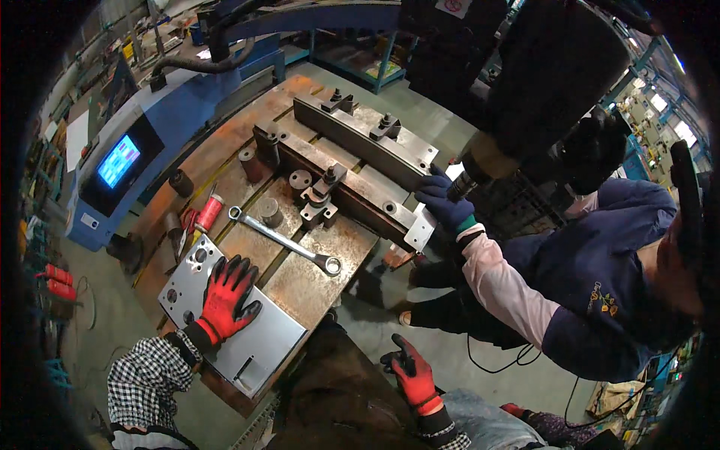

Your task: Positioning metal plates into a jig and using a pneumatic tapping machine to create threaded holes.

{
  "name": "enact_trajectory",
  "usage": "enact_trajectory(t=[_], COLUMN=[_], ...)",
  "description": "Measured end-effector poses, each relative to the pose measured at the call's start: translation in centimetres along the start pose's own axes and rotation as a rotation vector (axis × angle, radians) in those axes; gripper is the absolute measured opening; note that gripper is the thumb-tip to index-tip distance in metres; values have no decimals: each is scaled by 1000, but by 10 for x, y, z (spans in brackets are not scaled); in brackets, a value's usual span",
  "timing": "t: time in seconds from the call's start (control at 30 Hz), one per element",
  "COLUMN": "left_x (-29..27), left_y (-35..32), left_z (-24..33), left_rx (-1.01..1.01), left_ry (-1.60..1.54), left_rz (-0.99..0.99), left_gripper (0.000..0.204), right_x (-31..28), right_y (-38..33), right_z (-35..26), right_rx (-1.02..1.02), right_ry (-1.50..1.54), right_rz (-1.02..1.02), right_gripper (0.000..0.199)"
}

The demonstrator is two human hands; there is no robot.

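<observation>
My left hand (228,298), in a red and black work glove, lies with its fingers spread on a flat grey metal plate (262,337). The plate has round holes at one end and a slot at the other, and it rests on the near corner of the machine table (300,281). Just beyond the plate lies a long combination wrench (289,244), touched by neither hand. My right hand (411,373), gloved alike, hangs in the air right of the table, fingers loosely bent and apart, holding nothing.
Two long steel bars (341,176) are clamped across the table. A co-worker's dark-gloved hand (446,201) touches their right end, beside the machine's spindle (469,176). Metal cylinders and a red-handled tool (210,212) lie at left, near a lit control screen (119,161).
</observation>
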State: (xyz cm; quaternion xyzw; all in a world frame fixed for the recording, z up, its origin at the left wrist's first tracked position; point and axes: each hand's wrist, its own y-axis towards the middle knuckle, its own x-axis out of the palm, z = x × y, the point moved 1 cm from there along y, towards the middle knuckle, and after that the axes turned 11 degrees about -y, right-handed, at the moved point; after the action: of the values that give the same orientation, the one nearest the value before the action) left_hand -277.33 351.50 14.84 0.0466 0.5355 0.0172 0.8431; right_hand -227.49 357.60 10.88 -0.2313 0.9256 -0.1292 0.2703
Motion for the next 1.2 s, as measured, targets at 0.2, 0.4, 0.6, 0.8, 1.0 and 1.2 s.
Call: enact_trajectory(t=[0.2,0.4,0.6,0.8,1.0,1.2], left_x=[3,5,4,5,1,3], left_y=[-5,-6,-8,-5,-6,-2], left_z=[2,2,0,0,2,6], left_rx=[-15,-11,-17,-7,-14,-8], left_ry=[-6,4,23,20,8,6], left_rz=[-16,-11,-10,-12,-24,-27], left_gripper=[91,92,93,93,93,92], right_x=[1,-5,0,4,2,-24], right_y=[-5,-7,-2,-3,11,113], right_z=[7,-9,-8,8,16,37], right_rx=[-21,19,4,-19,-76,-215], right_ry=[-42,-60,-48,4,24,-31], right_rz=[12,-1,-19,-17,103,414], right_gripper=[68,65,65,65,62,79])
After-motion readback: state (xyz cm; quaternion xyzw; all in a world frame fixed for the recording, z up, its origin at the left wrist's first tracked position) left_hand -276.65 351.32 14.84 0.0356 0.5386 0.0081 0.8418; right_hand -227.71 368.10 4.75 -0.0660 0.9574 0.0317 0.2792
